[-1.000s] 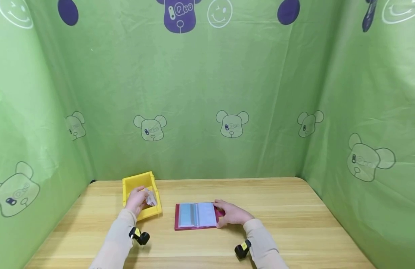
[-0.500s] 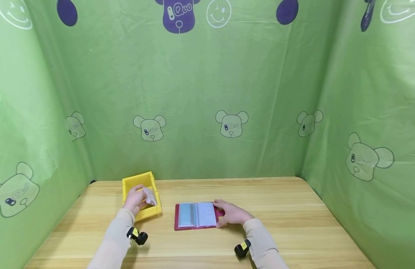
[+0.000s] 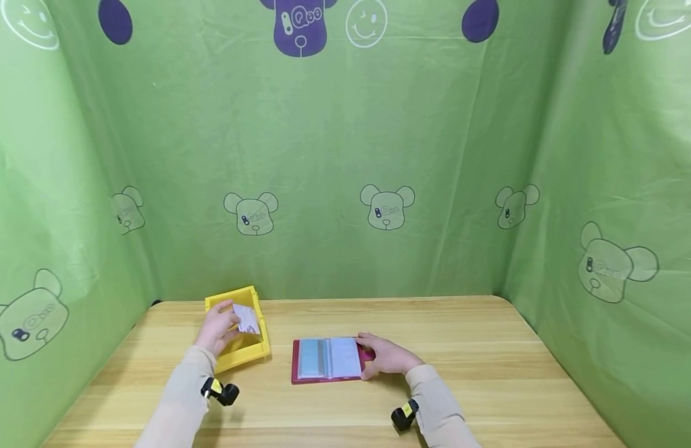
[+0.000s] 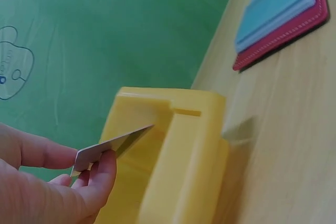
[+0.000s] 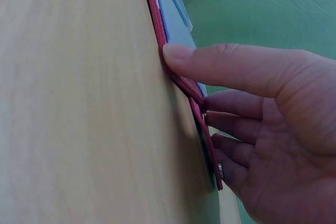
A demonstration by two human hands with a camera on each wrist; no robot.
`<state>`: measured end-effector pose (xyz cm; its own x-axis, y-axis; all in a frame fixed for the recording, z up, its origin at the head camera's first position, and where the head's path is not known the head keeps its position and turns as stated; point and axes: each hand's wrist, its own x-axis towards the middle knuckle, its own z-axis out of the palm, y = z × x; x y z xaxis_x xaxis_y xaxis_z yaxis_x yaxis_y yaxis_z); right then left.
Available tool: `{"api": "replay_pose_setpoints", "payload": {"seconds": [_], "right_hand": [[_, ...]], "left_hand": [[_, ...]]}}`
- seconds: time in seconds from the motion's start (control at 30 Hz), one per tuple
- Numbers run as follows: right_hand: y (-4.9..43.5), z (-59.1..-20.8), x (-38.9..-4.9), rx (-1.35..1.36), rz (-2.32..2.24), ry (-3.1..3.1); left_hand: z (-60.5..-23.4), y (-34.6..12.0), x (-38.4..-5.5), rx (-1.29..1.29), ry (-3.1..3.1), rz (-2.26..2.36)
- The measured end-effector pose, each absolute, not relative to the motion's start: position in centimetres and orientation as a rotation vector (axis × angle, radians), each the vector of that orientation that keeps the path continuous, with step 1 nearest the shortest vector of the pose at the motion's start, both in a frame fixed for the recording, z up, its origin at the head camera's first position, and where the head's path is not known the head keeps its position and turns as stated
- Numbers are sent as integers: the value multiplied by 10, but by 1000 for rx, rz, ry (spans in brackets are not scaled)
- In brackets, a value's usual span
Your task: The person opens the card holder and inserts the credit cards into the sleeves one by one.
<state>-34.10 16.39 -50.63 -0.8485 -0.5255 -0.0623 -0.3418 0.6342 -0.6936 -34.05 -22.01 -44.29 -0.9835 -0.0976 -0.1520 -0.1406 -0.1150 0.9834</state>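
Note:
My left hand (image 3: 216,328) pinches a thin printed card (image 3: 246,318) between thumb and fingers, over the yellow bin (image 3: 243,356). Seen in the left wrist view, the card (image 4: 112,148) is tilted and almost edge-on at the bin's opening. A red card holder (image 3: 294,367) lies unfolded on the table, showing bluish clear sleeves (image 3: 343,356). At its right edge my right hand (image 3: 392,356) grips the cover, near the clasp strap. The right wrist view has the thumb on the cover's near edge and the fingers by the strap (image 5: 209,142).
The wooden table (image 3: 463,398) ends at a green curtain (image 3: 334,261) printed with bear heads, which also hangs on both sides. The bin stands to the left of the card holder, with a strip of tabletop between them.
My left hand has drawn back slightly left and raised the card out of the bin's inside, turning its printed face into view. The right hand and card holder have stayed in place.

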Motion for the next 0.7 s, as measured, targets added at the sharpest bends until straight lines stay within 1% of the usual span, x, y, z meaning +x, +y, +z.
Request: {"api": "replay_pose_setpoints", "payload": {"seconds": [0.37,0.7], "right_hand": [[164,-506,-340,-699,-1020,2600],[164,-506,-341,-699,-1021,2597]], "left_hand": [[-423,-223,-332,-200,1985,2373],[-417,-203,-325,-126,1905,2435]]}}
